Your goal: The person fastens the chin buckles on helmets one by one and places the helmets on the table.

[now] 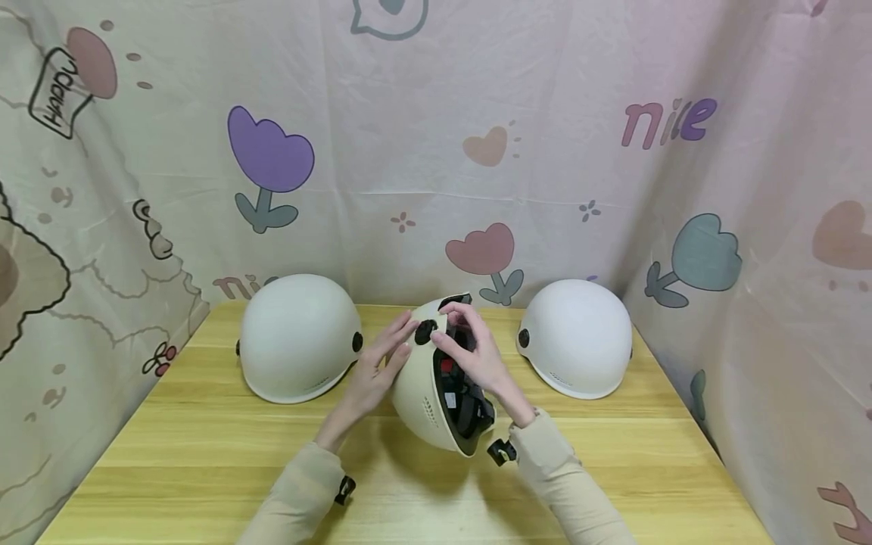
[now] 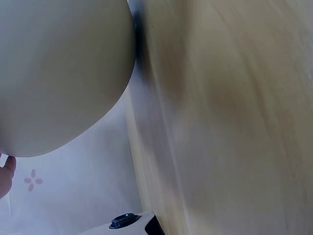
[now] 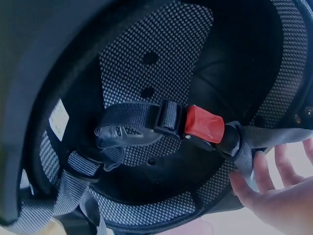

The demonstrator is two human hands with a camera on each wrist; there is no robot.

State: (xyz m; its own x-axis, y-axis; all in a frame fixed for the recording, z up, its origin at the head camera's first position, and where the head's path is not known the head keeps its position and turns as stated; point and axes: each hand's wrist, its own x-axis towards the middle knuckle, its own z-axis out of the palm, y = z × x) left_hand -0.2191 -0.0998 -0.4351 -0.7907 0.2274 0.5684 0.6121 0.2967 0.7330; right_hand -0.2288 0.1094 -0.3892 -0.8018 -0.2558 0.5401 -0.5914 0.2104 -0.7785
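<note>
A cream helmet point(image 1: 415, 397) stands tipped on its side mid-table, its open underside facing right. My left hand point(image 1: 373, 372) rests on the outer shell with fingers extended toward a round black side knob point(image 1: 425, 331). With thumb and fingers, my right hand point(image 1: 481, 357) grips the helmet's side edge beside that knob. In the right wrist view a red buckle point(image 3: 204, 124) joins the grey chin strap point(image 3: 128, 116) inside the padded black liner point(image 3: 156, 51). The right fingers there lie right at the strap's anchored end. The smooth shell point(image 2: 58, 73) fills the left wrist view's upper left.
One white helmet point(image 1: 300, 341) sits upright at the back left of the wooden table point(image 1: 204, 462), another white helmet point(image 1: 575, 341) at the back right. A printed curtain point(image 1: 402, 113) hangs behind and along both sides. Small black clips point(image 1: 502, 452) show at both sleeve cuffs.
</note>
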